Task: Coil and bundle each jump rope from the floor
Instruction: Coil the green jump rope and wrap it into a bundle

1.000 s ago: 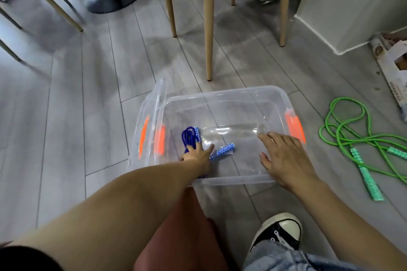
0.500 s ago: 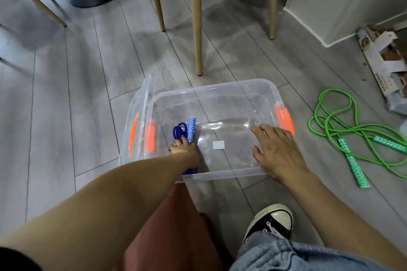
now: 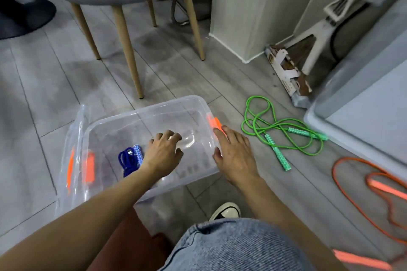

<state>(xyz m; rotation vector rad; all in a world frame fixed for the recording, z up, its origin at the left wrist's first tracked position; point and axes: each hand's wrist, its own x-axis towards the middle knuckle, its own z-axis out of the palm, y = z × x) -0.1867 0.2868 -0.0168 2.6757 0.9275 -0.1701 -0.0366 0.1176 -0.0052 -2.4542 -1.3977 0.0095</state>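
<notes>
Left hand (image 3: 164,154) is held empty, loosely curled, inside the clear storage bin (image 3: 154,107); right hand (image 3: 233,153) is laid flat, grasping nothing, at its right edge.

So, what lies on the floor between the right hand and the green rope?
Nothing: the head view shows only bare grey floor between the right hand and the green rope.

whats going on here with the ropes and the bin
A person is tidying jump ropes into a clear plastic bin on the floor. A bundled blue jump rope lies inside, beside the left hand, which holds nothing. The right hand rests at the bin's right edge. The green jump rope and orange jump rope lie loose on the floor.
</notes>
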